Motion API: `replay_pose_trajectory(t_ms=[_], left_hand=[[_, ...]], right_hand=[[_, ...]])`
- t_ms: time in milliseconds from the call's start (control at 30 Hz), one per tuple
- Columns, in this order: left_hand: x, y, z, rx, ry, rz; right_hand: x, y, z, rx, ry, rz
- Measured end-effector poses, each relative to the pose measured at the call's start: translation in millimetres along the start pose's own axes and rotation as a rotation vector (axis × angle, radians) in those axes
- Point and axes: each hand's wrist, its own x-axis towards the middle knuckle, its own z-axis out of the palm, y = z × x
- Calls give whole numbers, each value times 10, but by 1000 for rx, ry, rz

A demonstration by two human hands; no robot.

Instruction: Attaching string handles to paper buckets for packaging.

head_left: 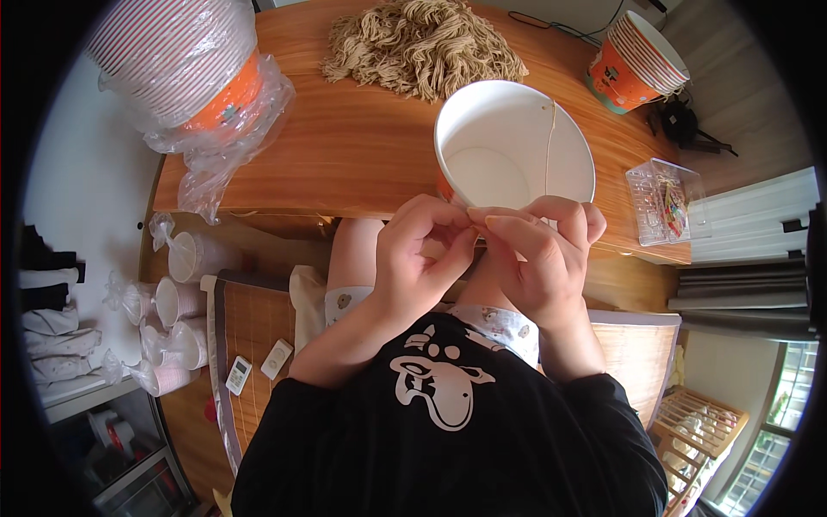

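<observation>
White inside and orange outside, the round paper bucket (514,142) stands on our wooden table (362,146); our left hand (422,258) and right hand (538,254) pinch a thin tan string (549,142) at its near rim. Unused strings (426,43) and stacked orange buckets (637,65) remain.

White paper cup (514,142) tilted, empty; thin string (548,142) across rim, at table edge.

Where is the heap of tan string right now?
In the head view the heap of tan string lies at the far middle of the wooden table, just beyond the white paper bowl by both hands.
</observation>
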Motion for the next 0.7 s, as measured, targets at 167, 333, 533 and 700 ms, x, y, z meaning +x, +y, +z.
replay_pose_trajectory(t_ms=[167, 333, 533, 700], left_hand=[[-11, 2, -18, 56, 27, 67], [-21, 44, -26, 80, 72, 34], [61, 26, -74, 344, 139, 258], [72, -8, -72, 399, 202, 361]], right_hand=[[22, -1, -38, 8, -63, 0], [5, 13, 16, 4, -5, -22], [-22, -36, 35, 3, 27, 7], [-40, -35, 72, 8, 62, 9]])
